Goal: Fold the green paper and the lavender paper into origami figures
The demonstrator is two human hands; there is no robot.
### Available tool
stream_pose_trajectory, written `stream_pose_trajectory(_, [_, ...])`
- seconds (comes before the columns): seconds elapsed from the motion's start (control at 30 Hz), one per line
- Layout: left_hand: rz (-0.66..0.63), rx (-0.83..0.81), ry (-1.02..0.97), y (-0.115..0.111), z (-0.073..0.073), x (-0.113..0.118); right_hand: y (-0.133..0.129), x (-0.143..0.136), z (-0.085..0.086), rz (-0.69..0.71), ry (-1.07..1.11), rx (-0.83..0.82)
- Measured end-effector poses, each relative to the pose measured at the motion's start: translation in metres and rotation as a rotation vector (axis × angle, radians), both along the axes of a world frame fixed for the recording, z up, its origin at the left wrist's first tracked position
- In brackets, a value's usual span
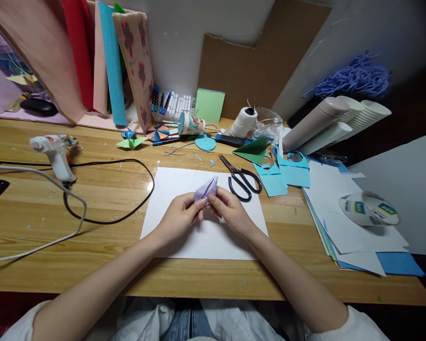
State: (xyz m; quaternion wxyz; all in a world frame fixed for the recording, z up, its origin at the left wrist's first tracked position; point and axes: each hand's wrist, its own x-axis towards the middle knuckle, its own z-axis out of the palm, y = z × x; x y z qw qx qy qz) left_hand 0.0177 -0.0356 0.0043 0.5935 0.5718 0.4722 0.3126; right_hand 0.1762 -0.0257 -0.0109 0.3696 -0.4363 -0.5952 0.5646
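Note:
A small folded piece of light purple paper (206,188) is held up between both hands, its pointed tip upward. My left hand (181,213) pinches its lower left side with thumb and fingers. On the other side my right hand (230,209) grips the lower right, the two thumbs nearly meeting at the front. Beneath the hands lies a white sheet of paper (209,244) on the wooden table (106,255). Black-handled scissors (240,179) rest across the sheet's upper right edge, partly open. The fingertips behind the folded paper are partly hidden.
At left are a white glue gun (57,154) and looping cables. Along the back stand markers (175,105), a thread spool (243,122) and folded paper pieces (130,141). Blue cut paper (294,173) lies right of the scissors; a tape roll (369,209) sits on stacked paper farther right.

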Motion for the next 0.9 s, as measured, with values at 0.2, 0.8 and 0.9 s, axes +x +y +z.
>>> stream_pose_trajectory(0.2, [0.022,0.026,0.015,-0.001,0.003,0.002,-0.003,-0.002,0.000,-0.048,-0.014,0.125])
stream_pose_trajectory(0.8, [-0.127,0.475,0.448,-0.005,-0.002,-0.006,0.002,0.000,0.006,-0.053,0.115,0.129])
stream_pose_trajectory(0.9, [-0.135,0.509,0.479,-0.005,-0.003,-0.005,0.001,0.000,0.005,-0.074,0.103,0.194])
